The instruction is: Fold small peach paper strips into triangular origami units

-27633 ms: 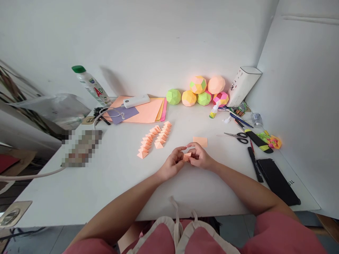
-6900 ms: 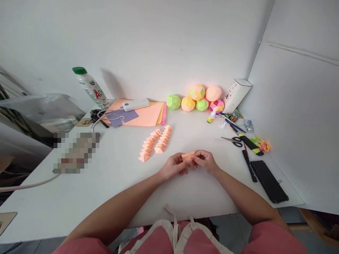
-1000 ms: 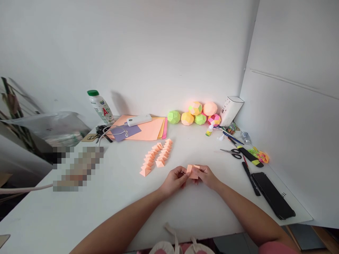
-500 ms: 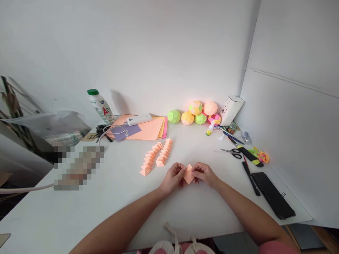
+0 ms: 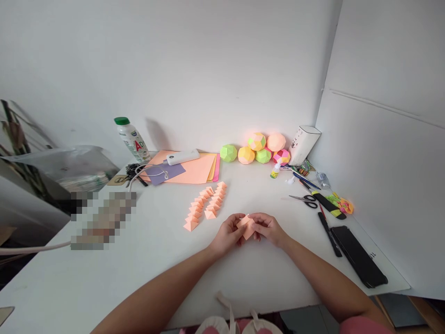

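Between my two hands is a small folded piece of peach paper (image 5: 248, 229), held just above the white table. My left hand (image 5: 230, 233) pinches its left side, thumb on the front face. On the other side my right hand (image 5: 267, 228) grips the right edge between thumb and fingers. Part of the paper is covered by my fingertips. Beyond my left hand, two rows of folded peach paper units (image 5: 196, 207) lie overlapping on the table, the second row (image 5: 216, 200) a little to the right.
Faceted paper balls (image 5: 246, 155) stand along the wall beside a small glue bottle (image 5: 275, 170). To the right lie scissors (image 5: 306, 200), a utility knife (image 5: 328, 205) and a black phone (image 5: 359, 256). Paper sheets (image 5: 198, 171) under a white power bank (image 5: 182, 157) and a bottle (image 5: 134, 141) are back left.
The peach paper has tilted and its top corner now looks bent or folded over. My fingers have shifted slightly around it, the right ones nearer its top edge.
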Demonstrator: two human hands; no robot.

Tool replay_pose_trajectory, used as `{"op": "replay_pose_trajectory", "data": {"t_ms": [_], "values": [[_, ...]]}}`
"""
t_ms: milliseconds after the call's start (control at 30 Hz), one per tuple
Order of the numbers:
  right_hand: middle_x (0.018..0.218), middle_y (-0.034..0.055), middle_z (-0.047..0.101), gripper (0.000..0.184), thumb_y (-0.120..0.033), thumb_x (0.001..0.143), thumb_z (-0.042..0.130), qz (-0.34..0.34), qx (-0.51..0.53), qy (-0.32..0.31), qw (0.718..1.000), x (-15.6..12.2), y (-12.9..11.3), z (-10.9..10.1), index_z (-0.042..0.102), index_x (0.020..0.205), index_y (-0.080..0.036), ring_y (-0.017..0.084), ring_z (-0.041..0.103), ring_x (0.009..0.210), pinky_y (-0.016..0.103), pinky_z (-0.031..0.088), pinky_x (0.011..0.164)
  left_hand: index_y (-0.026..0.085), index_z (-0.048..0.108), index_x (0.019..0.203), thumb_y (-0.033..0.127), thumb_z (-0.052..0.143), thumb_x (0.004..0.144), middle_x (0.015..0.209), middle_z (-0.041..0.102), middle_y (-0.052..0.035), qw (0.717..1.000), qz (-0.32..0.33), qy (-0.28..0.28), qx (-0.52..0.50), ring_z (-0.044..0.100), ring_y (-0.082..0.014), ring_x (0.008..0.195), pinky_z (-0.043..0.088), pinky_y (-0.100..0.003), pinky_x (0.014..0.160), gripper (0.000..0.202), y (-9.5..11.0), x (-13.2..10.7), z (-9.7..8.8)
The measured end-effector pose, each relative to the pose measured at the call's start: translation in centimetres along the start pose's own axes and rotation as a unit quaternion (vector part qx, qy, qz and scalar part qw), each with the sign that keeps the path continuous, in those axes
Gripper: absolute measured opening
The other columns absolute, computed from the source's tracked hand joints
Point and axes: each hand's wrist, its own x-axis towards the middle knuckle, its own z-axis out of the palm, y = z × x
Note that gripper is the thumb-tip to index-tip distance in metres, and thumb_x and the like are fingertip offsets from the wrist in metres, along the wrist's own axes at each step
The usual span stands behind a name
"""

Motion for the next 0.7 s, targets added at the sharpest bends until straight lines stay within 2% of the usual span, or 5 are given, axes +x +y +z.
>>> {"op": "replay_pose_trajectory", "data": {"t_ms": [167, 267, 400, 567, 700], "values": [[0.055, -0.0033, 0.056, 0.014, -0.03, 0.078, 0.062, 0.004, 0.001, 0.024, 1.0, -0.1, -0.2, 0.3, 0.059, 0.084, -0.017, 0.01, 0.054, 0.048, 0.023, 0.043, 0.045, 0.016, 0.044, 0.104, 0.049, 0.06, 0.073, 0.057, 0.052, 0.0061, 0.999, 0.001, 0.037, -0.037, 0.05, -0.0082, 0.04, 0.041, -0.021, 0.041, 0.048, -0.1, 0.4, -0.1], [0.054, -0.0022, 0.057, 0.016, -0.028, 0.079, 0.06, 0.006, -0.01, 0.023, 1.0, -0.1, -0.1, 0.2, 0.062, 0.089, -0.016, 0.01, 0.054, 0.048, 0.023, 0.043, 0.046, 0.016, 0.045, 0.101, 0.052, 0.059, 0.073, 0.051, 0.051, 0.0067, 0.997, -0.004, 0.063, -0.047, 0.05, -0.0091, 0.038, 0.041, -0.021, 0.039, 0.048, 0.2, 0.5, -0.1], [0.054, -0.0016, 0.058, 0.021, -0.02, 0.079, 0.054, 0.006, -0.019, 0.007, 1.0, -0.1, 0.3, -0.1, 0.063, 0.097, -0.015, 0.01, 0.054, 0.05, 0.024, 0.044, 0.047, 0.015, 0.05, 0.095, 0.056, 0.047, 0.079, 0.042, 0.051, 0.0047, 0.997, -0.002, 0.064, -0.051, 0.048, -0.0097, 0.035, 0.04, -0.021, 0.04, 0.044, 0.0, 0.6, -0.3], [0.078, 0.0011, 0.058, 0.024, -0.016, 0.074, 0.058, -0.015, -0.042, -0.025, 0.999, -0.1, 0.6, -0.1, 0.064, 0.097, -0.018, 0.01, 0.057, 0.057, 0.022, 0.045, 0.047, 0.016, 0.052, 0.085, 0.057, 0.049, 0.078, 0.046, 0.053, 0.0042, 0.995, 0.027, 0.073, -0.067, 0.051, -0.0108, 0.039, 0.042, -0.022, 0.041, 0.042, -0.7, 0.9, -0.4], [0.082, 0.0011, 0.054, 0.027, -0.021, 0.072, 0.064, 0.011, -0.066, -0.022, 0.998, -0.3, 0.3, 0.2, 0.063, 0.099, -0.018, 0.01, 0.059, 0.06, 0.022, 0.047, 0.049, 0.017, 0.051, 0.085, 0.057, 0.048, 0.078, 0.049, 0.053, 0.0044, 0.994, 0.032, 0.077, -0.067, 0.051, -0.011, 0.041, 0.042, -0.023, 0.042, 0.041, -0.9, 0.9, -0.4]]}}
